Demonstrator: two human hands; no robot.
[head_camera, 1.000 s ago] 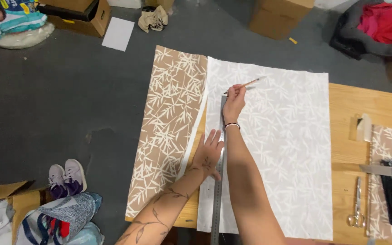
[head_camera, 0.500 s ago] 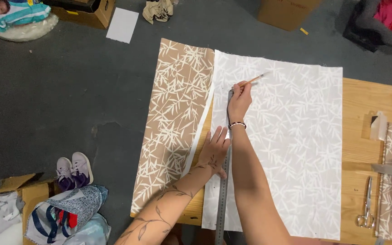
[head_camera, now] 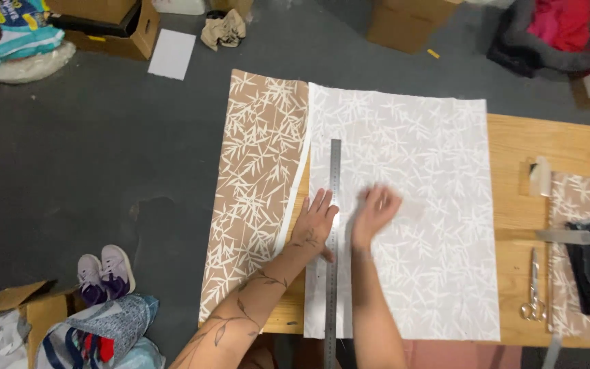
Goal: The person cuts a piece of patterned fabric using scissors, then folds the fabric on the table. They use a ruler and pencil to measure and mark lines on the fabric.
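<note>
My left hand [head_camera: 315, 222] presses flat, fingers spread, on the steel ruler [head_camera: 334, 239]; right hand [head_camera: 375, 208], at three o'clock, blurs (grip unclear). Loosened pressure could skew the ruler across the white leaf-print fabric [head_camera: 411, 171].

One ruler [head_camera: 334, 225], one scissors [head_camera: 533, 287], two shoes [head_camera: 107, 272]

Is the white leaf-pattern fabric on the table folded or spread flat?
Spread flat: the white fabric lies open over the table, steel ruler on top.

White leaf-print fabric [head_camera: 411, 205]; tan leaf-print fabric [head_camera: 254, 198]; silver ruler [head_camera: 334, 225].
</note>
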